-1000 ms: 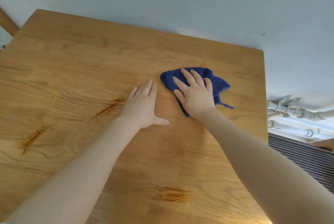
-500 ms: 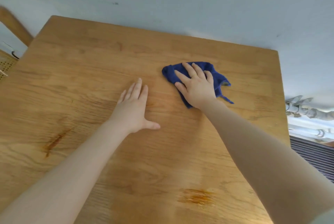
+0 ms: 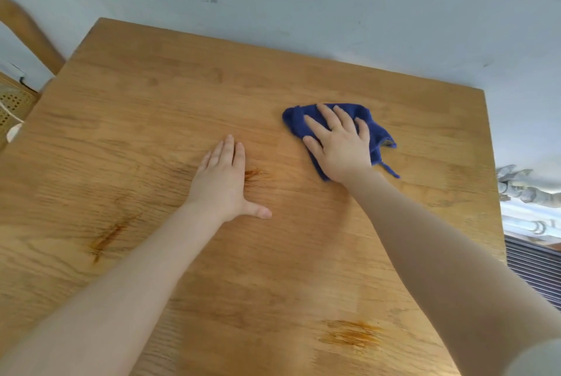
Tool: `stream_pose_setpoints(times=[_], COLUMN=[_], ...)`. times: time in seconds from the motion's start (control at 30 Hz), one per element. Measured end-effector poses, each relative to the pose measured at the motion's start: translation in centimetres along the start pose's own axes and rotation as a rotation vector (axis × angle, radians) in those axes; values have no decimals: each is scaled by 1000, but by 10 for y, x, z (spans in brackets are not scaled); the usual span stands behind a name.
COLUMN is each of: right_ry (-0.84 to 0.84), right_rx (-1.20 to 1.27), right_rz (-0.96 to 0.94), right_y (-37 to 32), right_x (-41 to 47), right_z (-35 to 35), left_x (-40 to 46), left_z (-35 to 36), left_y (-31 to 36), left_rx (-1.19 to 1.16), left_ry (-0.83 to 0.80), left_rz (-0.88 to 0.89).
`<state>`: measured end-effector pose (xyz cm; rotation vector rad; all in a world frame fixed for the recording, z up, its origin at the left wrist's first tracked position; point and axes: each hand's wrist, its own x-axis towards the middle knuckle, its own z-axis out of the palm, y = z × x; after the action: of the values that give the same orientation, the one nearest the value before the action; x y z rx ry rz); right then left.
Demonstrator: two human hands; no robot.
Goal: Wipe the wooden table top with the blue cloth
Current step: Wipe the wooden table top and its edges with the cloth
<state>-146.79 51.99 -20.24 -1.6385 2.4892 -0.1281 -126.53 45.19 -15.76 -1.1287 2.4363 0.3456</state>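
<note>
On the bench (image 3: 151, 120), right hand (image 3: 340, 145) spread flat on blue cloth (image 3: 296, 122), left hand (image 3: 223, 181) flat, empty; risk: bunched cloth skips the amber streaks (image 3: 349, 334).

— What is different from a second ago?
— The right hand (image 3: 341, 148) and the blue cloth (image 3: 376, 132) sit farther out on the table top (image 3: 151, 102), nearer the wall.
— And the left hand (image 3: 223, 181)?
— It now covers part of the dark streak (image 3: 253, 174) it lay beside.
</note>
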Motion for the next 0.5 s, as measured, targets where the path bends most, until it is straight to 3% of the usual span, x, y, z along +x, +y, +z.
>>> stream_pose_setpoints(times=[0.1,0.27,0.37,0.43,0.5], right_ry=[-22,11,-33,-38,-56], right_rx=[-50,-25,-58,-58,-61], right_rz=[-32,-252,-369,-300,-104], right_y=[-5,-28,-14,-6,-6], right_x=[-5,-74,-52,-20,6], right_z=[-1,9,2,-6,-5], left_x=[-3,-5,-1,0,1], left_z=[-1,-4,-5,-5,-2], left_y=[-1,-1,-1,-1,-3], left_rx=[-18,-1,3,29,49], left_ry=[-12,6,14,5,1], left_rz=[9,5,11,24,25])
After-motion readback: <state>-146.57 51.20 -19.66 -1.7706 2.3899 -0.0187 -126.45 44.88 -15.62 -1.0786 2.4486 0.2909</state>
